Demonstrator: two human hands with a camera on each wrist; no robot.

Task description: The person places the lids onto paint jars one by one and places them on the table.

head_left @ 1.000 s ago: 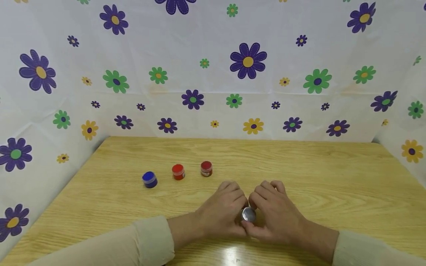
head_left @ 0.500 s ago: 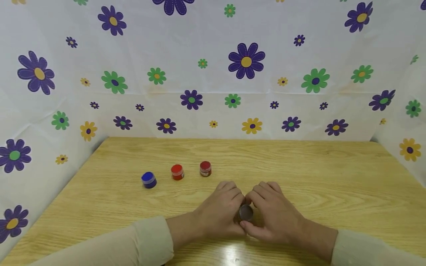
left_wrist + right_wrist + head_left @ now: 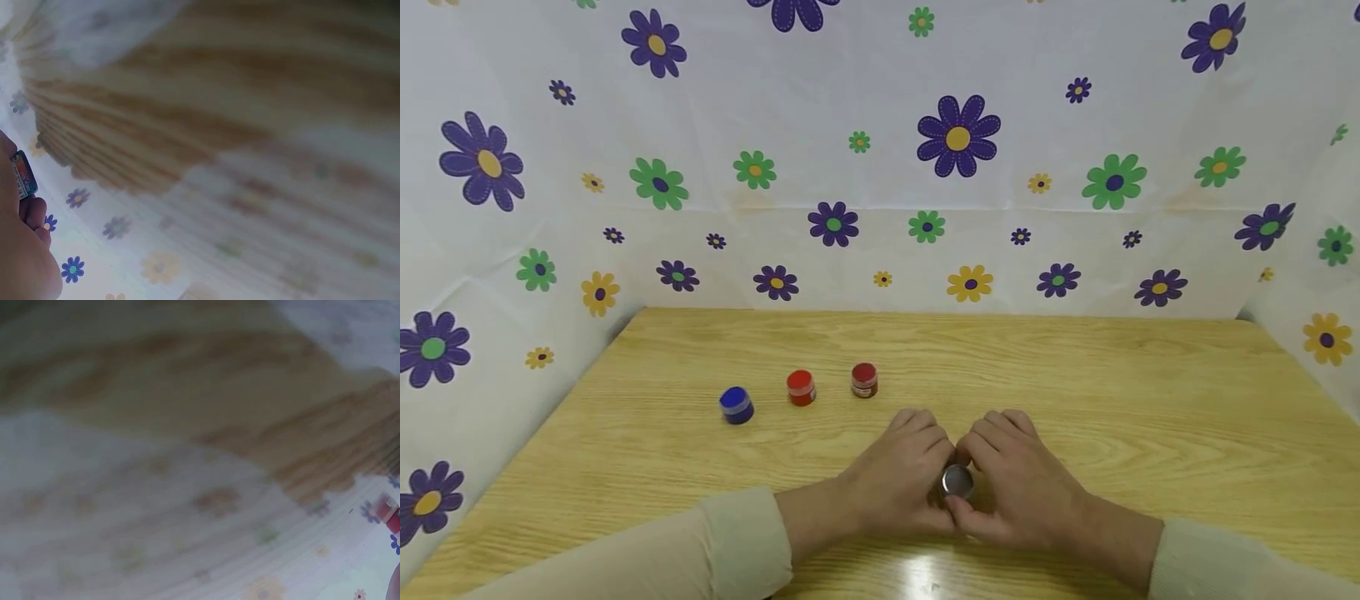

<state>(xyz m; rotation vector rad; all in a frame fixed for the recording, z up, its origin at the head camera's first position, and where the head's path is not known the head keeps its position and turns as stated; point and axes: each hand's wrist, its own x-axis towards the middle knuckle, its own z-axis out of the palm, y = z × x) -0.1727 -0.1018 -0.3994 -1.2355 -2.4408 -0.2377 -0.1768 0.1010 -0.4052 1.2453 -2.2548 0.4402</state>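
Near the front of the table, my left hand [image 3: 901, 477] and right hand [image 3: 1026, 483] meet around a small jar with a dark grey, shiny round top [image 3: 957, 482]. Both hands have curled fingers and grip it from either side. The right thumb lies on its near side. Part of the labelled jar [image 3: 24, 175] shows beside the left fingers in the left wrist view; its lower body is hidden in the head view. Farther back to the left stand a blue jar [image 3: 737, 406], a bright red jar [image 3: 801, 388] and a dark red jar [image 3: 865, 381].
The wooden table [image 3: 1120, 375] reaches back to a white cloth [image 3: 820, 108] with purple, green and yellow flowers, which also hangs at both sides. Light glares off the tabletop just below the hands.
The held jar's top turns from bright silver to dark, then to grey with a lighter rim. Both hands stay nearly in place, and the three other jars stand as before.
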